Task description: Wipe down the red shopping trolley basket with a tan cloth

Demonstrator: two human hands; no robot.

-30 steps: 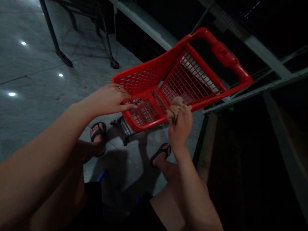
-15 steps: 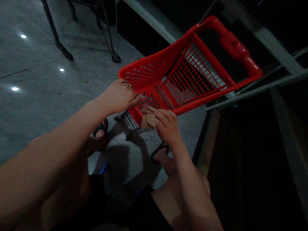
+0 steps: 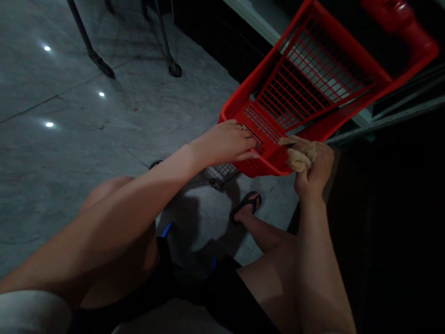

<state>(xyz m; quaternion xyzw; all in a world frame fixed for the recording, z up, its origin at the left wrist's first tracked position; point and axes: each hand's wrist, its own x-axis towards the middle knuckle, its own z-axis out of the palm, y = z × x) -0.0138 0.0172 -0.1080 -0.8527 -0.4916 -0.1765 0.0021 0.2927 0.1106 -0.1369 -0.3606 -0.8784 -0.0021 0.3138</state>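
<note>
A red plastic shopping cart (image 3: 263, 165) with grid walls stands tilted across the upper right of the head view. My left hand (image 3: 232, 143) grips its near rim, fingers reaching over the edge into the basket. Bunched in my right hand (image 3: 318, 169) is a tan cloth (image 3: 301, 155), held at the cart's near right corner. That hand's fingers are wrapped round the cloth and partly hidden by it. The cart's thick red handle (image 3: 399, 18) is at the top right, cut off by the frame.
Dark metal legs with casters (image 3: 174, 68) stand on the grey tiled floor (image 3: 114, 134) at upper left. A white-edged shelf (image 3: 257, 21) runs behind the cart. My sandalled foot (image 3: 247, 205) is below the cart, and the right side is very dark.
The cart appears farther right in the view and more steeply tilted. My left hand has stayed on its rim, while my right hand has moved right along the cart with the cloth.
</note>
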